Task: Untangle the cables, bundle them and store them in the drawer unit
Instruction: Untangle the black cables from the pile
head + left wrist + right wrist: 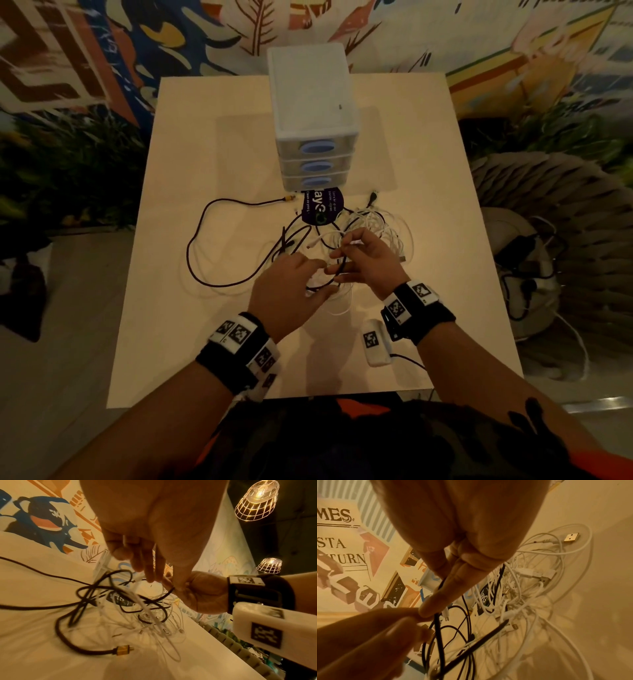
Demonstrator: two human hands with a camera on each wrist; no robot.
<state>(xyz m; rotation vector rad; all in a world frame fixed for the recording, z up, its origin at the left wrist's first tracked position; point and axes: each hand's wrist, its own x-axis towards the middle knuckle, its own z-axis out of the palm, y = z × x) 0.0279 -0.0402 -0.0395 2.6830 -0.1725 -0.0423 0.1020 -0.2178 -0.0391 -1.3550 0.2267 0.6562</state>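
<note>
On the tabletop (pixel 212 342) a tangle of cables (pixel 359 236) lies in front of the drawer unit (pixel 313 116), whose three drawers are closed. The white cables (pixel 539 563) pile to the right; a dark braided cable (pixel 195 246) loops out to the left, its gold plug (pixel 289 198) near the unit's base. The right hand (pixel 368 260) pinches a thin black cable (pixel 439 635) between thumb and fingers, lifting it above the heap. The left hand (pixel 291 287) reaches in beside it with fingers loosely extended, their tips meeting the right hand's at that cable. A purple card (pixel 320 207) lies under the tangle, against the unit.
</note>
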